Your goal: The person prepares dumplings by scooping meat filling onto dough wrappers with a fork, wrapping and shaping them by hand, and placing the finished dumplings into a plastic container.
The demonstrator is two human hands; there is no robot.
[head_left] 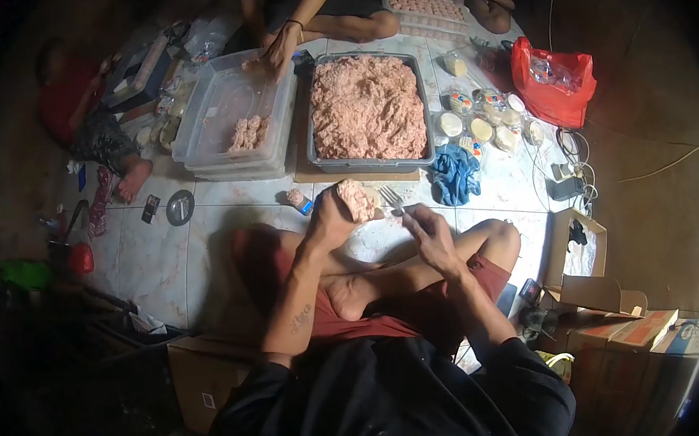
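Observation:
My left hand (332,222) is wrapped round a lump of pink minced mixture (355,200), with a pale round edge showing beside it. Just to the right, my right hand (431,230) grips a metal fork (393,199), its tines close to the lump. Beyond both hands stands a grey tub (372,164) heaped with pink minced mixture (367,103). To its left is a clear plastic container (198,139) with a few clumps (248,133) inside.
A co-worker's hand (281,51) reaches over the clear container. Pale round wrappers (481,130), a blue cloth (455,174) and a red bag (556,94) lie to the right. Another person (74,107) sits at left. Cardboard boxes (617,337) stand at lower right.

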